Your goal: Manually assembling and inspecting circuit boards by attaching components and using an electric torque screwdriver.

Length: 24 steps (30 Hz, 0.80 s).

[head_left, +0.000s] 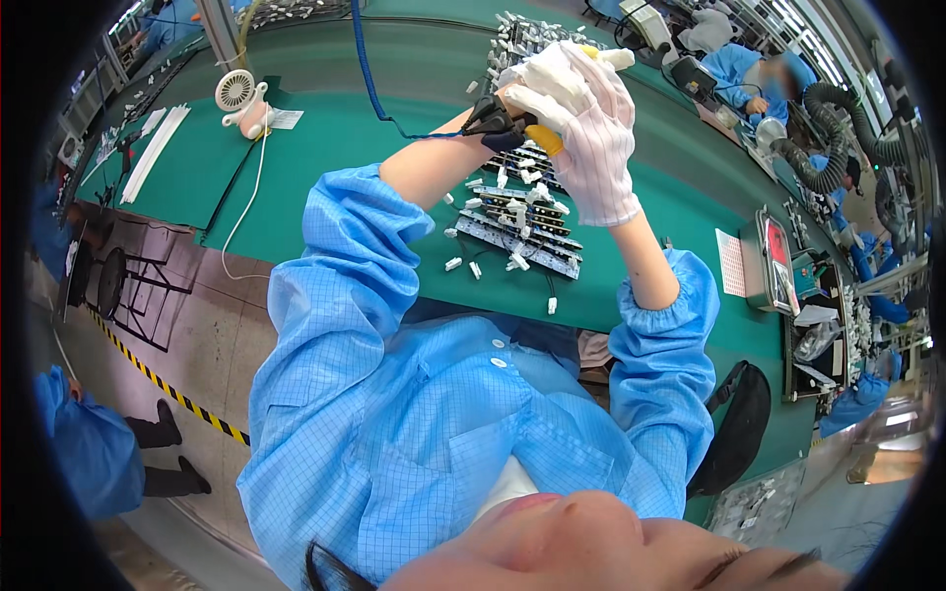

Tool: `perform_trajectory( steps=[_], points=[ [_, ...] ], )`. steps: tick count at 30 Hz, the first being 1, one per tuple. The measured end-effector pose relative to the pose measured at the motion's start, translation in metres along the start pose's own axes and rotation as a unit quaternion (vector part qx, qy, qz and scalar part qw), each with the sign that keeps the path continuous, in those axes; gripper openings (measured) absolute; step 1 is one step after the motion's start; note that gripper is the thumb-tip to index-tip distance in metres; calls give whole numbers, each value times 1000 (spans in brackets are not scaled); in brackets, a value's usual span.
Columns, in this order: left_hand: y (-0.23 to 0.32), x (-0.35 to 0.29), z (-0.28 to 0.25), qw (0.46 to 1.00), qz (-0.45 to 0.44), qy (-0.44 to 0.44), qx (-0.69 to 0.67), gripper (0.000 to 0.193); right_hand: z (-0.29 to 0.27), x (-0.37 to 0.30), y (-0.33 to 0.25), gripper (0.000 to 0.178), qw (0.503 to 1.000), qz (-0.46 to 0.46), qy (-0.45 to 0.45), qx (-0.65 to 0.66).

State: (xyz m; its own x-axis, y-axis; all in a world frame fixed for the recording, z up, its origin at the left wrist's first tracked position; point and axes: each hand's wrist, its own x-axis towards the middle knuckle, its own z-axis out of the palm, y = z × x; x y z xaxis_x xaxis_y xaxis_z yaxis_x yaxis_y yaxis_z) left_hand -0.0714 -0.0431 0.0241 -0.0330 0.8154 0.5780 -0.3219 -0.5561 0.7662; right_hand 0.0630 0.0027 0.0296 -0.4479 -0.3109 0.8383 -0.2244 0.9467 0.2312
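Note:
Both hands are raised together above the far part of the green bench. My right hand (597,148), in a white striped glove with yellow at the thumb tip, is closed over my left hand (537,77). A white glove also covers the left hand, but most of its fingers are hidden behind the right. A black wrist strap (490,120) with a blue cord is round my left wrist. Below the hands lie narrow circuit-board strips (522,241) with short wires and white connectors. A further pile of such strips (522,37) lies behind the hands.
A small white fan (236,92) stands at the left of the green bench (325,138), its cable hanging over the front edge. White strips (156,153) lie farther left. On the right are a printed sheet (730,262) and a metal bin (767,261). Co-workers in blue (734,74) sit beyond.

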Motion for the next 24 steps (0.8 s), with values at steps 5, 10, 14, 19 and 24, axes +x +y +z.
perform_trajectory(
  steps=[5, 10, 14, 19, 24],
  points=[
    [13, 4, -13, 998, -52, 32, 21, 40, 4, 6, -7, 42, 993, -82, 79, -42],
    [45, 17, -9, 898, -147, 182, -373, 24, -4, -9, -20, 26, 993, -34, 84, -73],
    [56, 6, -37, 831, -120, 178, -513, 23, 0, -11, -39, 34, 998, -20, 52, -33],
    [41, -6, -4, 979, -111, 156, -68, 30, 13, -3, -41, 25, 997, -1, 57, -55],
    [44, -50, -1, 927, -88, 267, -247, 22, 15, 10, -75, 30, 998, 13, 54, 15]
  ],
)
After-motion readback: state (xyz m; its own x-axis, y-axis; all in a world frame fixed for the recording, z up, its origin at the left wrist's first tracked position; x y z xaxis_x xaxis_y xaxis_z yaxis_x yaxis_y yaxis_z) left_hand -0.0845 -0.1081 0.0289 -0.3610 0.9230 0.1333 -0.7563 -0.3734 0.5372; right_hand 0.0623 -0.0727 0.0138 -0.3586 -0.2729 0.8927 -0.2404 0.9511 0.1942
